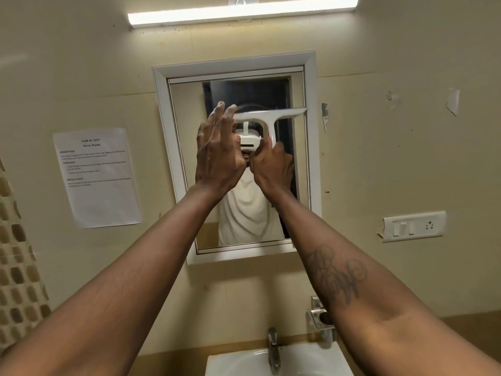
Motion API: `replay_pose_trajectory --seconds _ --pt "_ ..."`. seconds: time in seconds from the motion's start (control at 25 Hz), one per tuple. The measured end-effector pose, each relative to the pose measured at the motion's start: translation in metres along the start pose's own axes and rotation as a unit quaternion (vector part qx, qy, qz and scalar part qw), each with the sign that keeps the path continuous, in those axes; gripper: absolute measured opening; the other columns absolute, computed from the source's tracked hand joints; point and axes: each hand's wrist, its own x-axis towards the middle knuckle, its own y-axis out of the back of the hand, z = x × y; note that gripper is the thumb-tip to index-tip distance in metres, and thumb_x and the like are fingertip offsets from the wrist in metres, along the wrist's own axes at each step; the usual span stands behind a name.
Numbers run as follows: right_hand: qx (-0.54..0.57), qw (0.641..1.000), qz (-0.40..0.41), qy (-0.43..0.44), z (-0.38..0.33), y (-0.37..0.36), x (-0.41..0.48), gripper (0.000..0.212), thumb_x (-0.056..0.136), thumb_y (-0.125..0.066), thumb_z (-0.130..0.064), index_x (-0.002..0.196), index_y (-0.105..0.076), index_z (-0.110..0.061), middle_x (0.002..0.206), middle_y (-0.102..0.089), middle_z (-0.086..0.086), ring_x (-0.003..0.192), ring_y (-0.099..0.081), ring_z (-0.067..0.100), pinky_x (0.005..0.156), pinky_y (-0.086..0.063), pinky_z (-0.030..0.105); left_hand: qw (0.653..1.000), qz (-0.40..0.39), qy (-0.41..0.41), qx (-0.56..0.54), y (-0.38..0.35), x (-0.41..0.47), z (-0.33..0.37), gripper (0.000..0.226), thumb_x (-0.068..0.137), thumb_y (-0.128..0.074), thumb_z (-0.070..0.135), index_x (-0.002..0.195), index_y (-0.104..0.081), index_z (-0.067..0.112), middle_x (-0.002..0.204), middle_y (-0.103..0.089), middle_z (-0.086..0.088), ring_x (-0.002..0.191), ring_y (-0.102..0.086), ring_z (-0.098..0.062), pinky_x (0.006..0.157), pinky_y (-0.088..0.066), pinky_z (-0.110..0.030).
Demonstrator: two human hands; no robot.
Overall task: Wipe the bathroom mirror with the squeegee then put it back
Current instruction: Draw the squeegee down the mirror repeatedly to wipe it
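A white-framed mirror (162, 109) hangs on the beige wall straight ahead. A white squeegee (268, 118) is held against the upper half of the glass, blade level and handle pointing down. My right hand (272, 169) grips the handle from below. My left hand (218, 153) is raised beside it with fingers spread, its fingertips at the left end of the blade; whether they touch the blade I cannot tell. The mirror reflects a person in a white top, mostly hidden by my hands.
A white sink (244, 362) with a chrome tap (273, 348) sits below the mirror. A metal holder (321, 318) is on the wall at lower right. A switch plate (413, 226) is at right, a printed sheet (96, 177) at left, a tube light (241, 10) above.
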Motion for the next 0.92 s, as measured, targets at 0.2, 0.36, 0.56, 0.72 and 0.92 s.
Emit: replay_pose_trajectory --seconds 0.2,0.36,0.56,0.72,0.92 --pt "-0.082 0.996 -0.042 0.009 0.05 0.001 -0.059 0.047 0.109 -0.032 -0.051 0.114 -0.063 -0.016 0.106 -0.062 0.007 0.084 -0.062 0.024 0.056 -0.038 0.025 1.0 -0.017 0.013 -0.01 -0.005 -0.023 0.001 0.067 0.095 -0.07 0.011 0.156 -0.041 0.01 0.166 -0.039 -0.017 0.157 -0.035 -0.034 0.13 -0.028 -0.051" --pt "-0.012 0.998 -0.055 -0.029 0.075 0.017 -0.108 0.048 0.106 -0.032 -0.046 0.117 -0.058 -0.007 0.102 -0.068 0.015 0.081 -0.067 0.032 0.059 -0.04 0.029 0.998 -0.051 0.022 -0.03 -0.005 -0.05 0.004 0.063 0.097 -0.063 0.007 0.156 -0.04 0.01 0.167 -0.038 -0.015 0.158 -0.032 -0.032 0.129 -0.027 -0.056" --pt "-0.012 0.993 -0.091 -0.079 0.099 0.026 -0.151 0.038 0.109 -0.039 -0.039 0.102 -0.059 -0.008 0.084 -0.068 0.016 0.077 -0.067 0.038 0.06 -0.047 0.038 0.995 -0.087 0.034 -0.034 -0.004 -0.085 0.003 0.061 0.099 -0.055 0.003 0.158 -0.038 0.009 0.168 -0.035 -0.013 0.158 -0.031 -0.032 0.129 -0.025 -0.058" --pt "-0.038 0.991 -0.098 -0.078 0.115 0.032 -0.177 0.035 0.109 -0.04 -0.037 0.105 -0.059 -0.008 0.077 -0.065 0.013 0.071 -0.065 0.036 0.058 -0.041 0.034 0.991 -0.127 0.027 -0.032 -0.005 -0.111 0.004 0.064 0.099 -0.055 0.002 0.16 -0.034 0.009 0.17 -0.031 -0.014 0.16 -0.028 -0.032 0.129 -0.023 -0.062" --pt "-0.056 0.985 -0.124 -0.102 0.125 0.037 -0.199 0.037 0.109 -0.038 -0.039 0.105 -0.061 -0.01 0.073 -0.062 0.008 0.065 -0.062 0.027 0.053 -0.039 0.032 0.988 -0.148 0.026 -0.03 -0.004 -0.135 0.009 0.065 0.096 -0.056 0.0 0.158 -0.038 0.007 0.17 -0.031 -0.015 0.161 -0.027 -0.033 0.127 -0.024 -0.065"
